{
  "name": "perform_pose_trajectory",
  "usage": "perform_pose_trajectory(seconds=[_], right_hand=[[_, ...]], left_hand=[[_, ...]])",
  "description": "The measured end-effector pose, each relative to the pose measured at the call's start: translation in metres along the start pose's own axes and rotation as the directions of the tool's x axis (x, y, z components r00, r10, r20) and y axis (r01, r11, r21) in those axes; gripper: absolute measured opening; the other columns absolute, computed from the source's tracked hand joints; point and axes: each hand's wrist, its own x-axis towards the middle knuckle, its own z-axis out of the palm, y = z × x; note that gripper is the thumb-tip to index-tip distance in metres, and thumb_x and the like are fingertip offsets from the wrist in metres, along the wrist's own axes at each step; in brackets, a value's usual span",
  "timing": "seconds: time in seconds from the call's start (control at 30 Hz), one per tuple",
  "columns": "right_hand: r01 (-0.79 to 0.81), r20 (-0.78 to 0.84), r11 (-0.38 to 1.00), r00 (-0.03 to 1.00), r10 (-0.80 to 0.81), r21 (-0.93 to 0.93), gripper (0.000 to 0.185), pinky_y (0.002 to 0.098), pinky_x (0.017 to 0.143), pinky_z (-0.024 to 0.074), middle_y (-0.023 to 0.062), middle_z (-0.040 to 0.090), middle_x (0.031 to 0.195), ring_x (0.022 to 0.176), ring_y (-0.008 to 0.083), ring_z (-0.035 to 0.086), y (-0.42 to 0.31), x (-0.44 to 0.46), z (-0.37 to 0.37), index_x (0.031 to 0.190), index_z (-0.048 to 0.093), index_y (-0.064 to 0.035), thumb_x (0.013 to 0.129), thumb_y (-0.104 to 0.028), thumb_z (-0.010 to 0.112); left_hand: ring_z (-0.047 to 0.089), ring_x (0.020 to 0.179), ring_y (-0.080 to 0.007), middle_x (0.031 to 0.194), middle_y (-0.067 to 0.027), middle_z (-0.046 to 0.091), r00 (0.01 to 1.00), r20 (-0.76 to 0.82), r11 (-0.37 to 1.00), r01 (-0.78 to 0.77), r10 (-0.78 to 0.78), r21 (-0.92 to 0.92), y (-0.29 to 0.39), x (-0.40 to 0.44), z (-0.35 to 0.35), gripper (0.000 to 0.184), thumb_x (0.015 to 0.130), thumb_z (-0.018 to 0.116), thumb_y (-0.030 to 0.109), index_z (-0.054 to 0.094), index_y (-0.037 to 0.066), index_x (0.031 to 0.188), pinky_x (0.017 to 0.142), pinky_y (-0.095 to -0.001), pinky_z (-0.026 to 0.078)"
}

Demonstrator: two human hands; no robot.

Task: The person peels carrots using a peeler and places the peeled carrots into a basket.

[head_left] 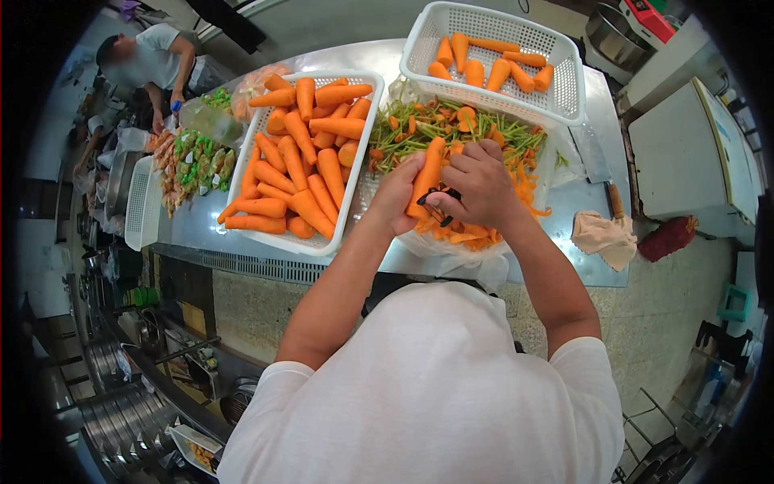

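Note:
My left hand (397, 196) grips a carrot (428, 173), which is tilted with its upper end pointing away from me. My right hand (480, 187) is closed on a black peeler (439, 208), whose head lies against the lower part of the carrot. Beneath both hands, orange peelings (463, 235) and cut green tops (411, 121) lie heaped on clear plastic. To the left, a white basket (373, 101) is full of carrots. Another white basket (576, 89), beyond the heap, holds several carrots.
A knife (593, 153) lies at the right of the metal table (588, 262), near a beige cloth (605, 239) at its edge. Bagged green and orange items (197, 160) are at the left. Another person (165, 60) stands at the far left. A white cabinet (685, 153) is at the right.

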Motion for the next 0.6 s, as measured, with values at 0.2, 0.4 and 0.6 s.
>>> perform_pose_trajectory(seconds=[0.2, 0.4, 0.6], right_hand=[[0.057, -0.052, 0.997, 0.997, -0.059, -0.042, 0.044, 0.0382, 0.079, 0.0388, 0.0033, 0.058, 0.068, 0.073, 0.0239, 0.056, 0.040, 0.020, 0.003, 0.064, 0.058, -0.0125, 0.083, -0.050, 0.071], [-0.331, -0.138, 0.910, 0.942, 0.305, -0.249, 0.044, 0.0404, 0.078, 0.0387, 0.0044, 0.058, 0.064, 0.067, 0.0253, 0.057, 0.098, 0.019, -0.008, 0.062, 0.058, -0.0112, 0.084, -0.048, 0.071], [0.046, -0.066, 0.997, 0.997, -0.041, 0.063, 0.044, 0.0413, 0.077, 0.0391, 0.0049, 0.056, 0.062, 0.068, 0.0252, 0.056, 0.009, 0.025, -0.003, 0.058, 0.056, -0.0119, 0.084, -0.045, 0.070]], left_hand=[[0.067, 0.086, -0.0167, 0.105, -0.0065, 0.065, 0.998, 0.017, 0.992, 0.064, -0.066, 0.109, 0.012, -0.004, -0.002, 0.031, 0.108, 0.044, 0.035, 0.054, 0.010, 0.124, 0.069, -0.0335, 0.059], [0.068, 0.074, -0.0161, 0.092, -0.0057, 0.067, 0.987, 0.088, 0.988, 0.128, -0.135, 0.090, 0.016, -0.001, -0.027, 0.039, 0.105, 0.050, 0.040, 0.055, 0.009, 0.127, 0.053, -0.0333, 0.057], [0.068, 0.075, -0.0187, 0.084, -0.0082, 0.067, 0.994, -0.071, 0.990, 0.072, -0.081, -0.125, 0.012, 0.018, -0.009, 0.040, 0.105, 0.049, 0.039, 0.057, 0.006, 0.127, 0.061, -0.0352, 0.058]])
